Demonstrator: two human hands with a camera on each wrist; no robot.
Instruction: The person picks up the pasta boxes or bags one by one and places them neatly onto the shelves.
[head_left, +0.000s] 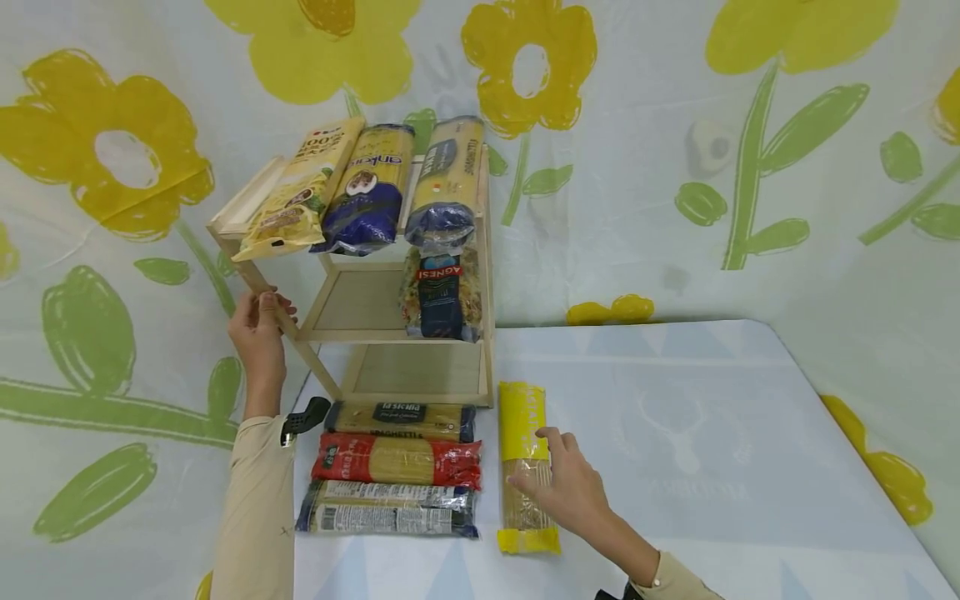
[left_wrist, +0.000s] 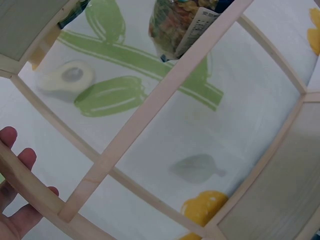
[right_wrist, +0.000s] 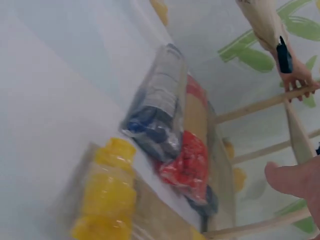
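My left hand (head_left: pixel 257 340) grips the left front post of a wooden rack (head_left: pixel 352 337); its fingers and thumb also show around the wood in the left wrist view. My right hand (head_left: pixel 576 493), fingers spread and bent a little, is over a yellow-and-clear pasta packet (head_left: pixel 523 421) on the table. The right wrist view shows the thumb (right_wrist: pixel 290 179) apart from that packet's yellow end (right_wrist: pixel 107 192). Beside it lie a dark-ended spaghetti packet (head_left: pixel 397 422), a red spaghetti packet (head_left: pixel 401 461) and clear packets with white labels (head_left: pixel 390 508).
On the rack's top tier lean a pale yellow packet (head_left: pixel 303 187), a blue-and-yellow pasta packet (head_left: pixel 369 187) and a spaghetti packet (head_left: pixel 448 171). A colourful Agnesi pasta bag (head_left: pixel 441 296) stands on the middle tier. The pale tablecloth (head_left: pixel 690 433) stretches right; a flowered curtain (head_left: pixel 615 208) hangs behind.
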